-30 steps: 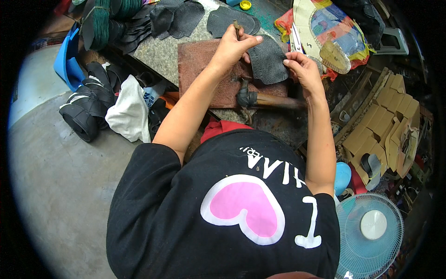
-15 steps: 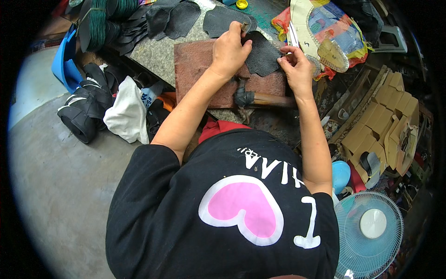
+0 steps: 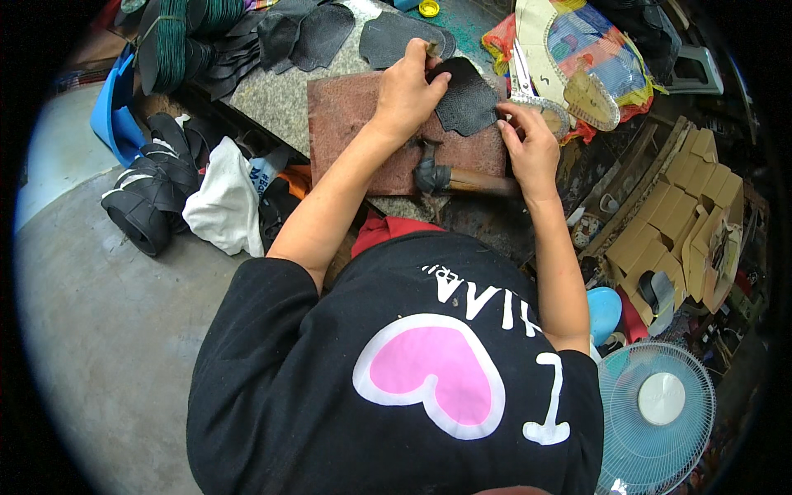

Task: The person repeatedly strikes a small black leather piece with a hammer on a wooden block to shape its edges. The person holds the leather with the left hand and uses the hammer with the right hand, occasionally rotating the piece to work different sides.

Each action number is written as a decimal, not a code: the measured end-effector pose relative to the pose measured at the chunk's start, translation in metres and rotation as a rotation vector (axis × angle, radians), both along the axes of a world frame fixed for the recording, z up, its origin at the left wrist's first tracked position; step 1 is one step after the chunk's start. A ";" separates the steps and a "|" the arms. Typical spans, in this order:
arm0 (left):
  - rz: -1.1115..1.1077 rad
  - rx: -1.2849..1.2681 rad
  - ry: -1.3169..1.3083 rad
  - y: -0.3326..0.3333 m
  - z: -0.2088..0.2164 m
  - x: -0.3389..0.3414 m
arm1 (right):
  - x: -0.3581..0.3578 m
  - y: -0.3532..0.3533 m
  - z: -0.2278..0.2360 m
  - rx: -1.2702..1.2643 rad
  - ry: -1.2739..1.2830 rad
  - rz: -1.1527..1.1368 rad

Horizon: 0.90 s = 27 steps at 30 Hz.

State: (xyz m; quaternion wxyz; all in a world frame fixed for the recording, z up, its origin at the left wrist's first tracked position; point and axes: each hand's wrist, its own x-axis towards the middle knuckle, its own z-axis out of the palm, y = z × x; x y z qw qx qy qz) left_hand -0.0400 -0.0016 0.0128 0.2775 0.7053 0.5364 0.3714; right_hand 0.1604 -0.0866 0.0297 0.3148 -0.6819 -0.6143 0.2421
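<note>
My left hand point(image 3: 406, 89) is closed round a short metal punch point(image 3: 432, 49), whose end sticks up out of the fist. Its thumb lies by the upper left edge of a black leather piece point(image 3: 465, 97). Thumb and fingertips of my right hand point(image 3: 530, 147) pinch at the right edge of that same piece. The leather rests flat, partly over a worn reddish-brown board point(image 3: 345, 115). On the board, nearer to me, lies a hammer point(image 3: 470, 181) with a wooden handle and dark wrapping near its head.
More black leather pieces point(image 3: 323, 37) lie on the speckled stone slab point(image 3: 272, 106). Scissors point(image 3: 520, 70) and a pale pattern sheet point(image 3: 538, 41) are beyond my right hand. Folded cardboard point(image 3: 664, 206) and a fan point(image 3: 656, 412) stand at right; a white cloth point(image 3: 224, 198) is at left.
My right hand has shifted slightly nearer to me along the leather's right edge, showing more of the scissors. My left hand and the leather have barely moved.
</note>
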 end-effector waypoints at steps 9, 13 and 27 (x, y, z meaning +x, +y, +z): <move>-0.184 -0.470 -0.782 0.006 0.000 -0.006 | 0.009 0.014 -0.023 -0.128 0.374 -0.090; -0.208 -0.482 -0.581 0.006 0.002 -0.017 | 0.011 0.012 -0.022 -0.225 0.618 -0.075; -0.162 -0.320 -0.415 0.012 -0.006 -0.011 | 0.010 0.006 -0.024 -0.210 0.369 -0.108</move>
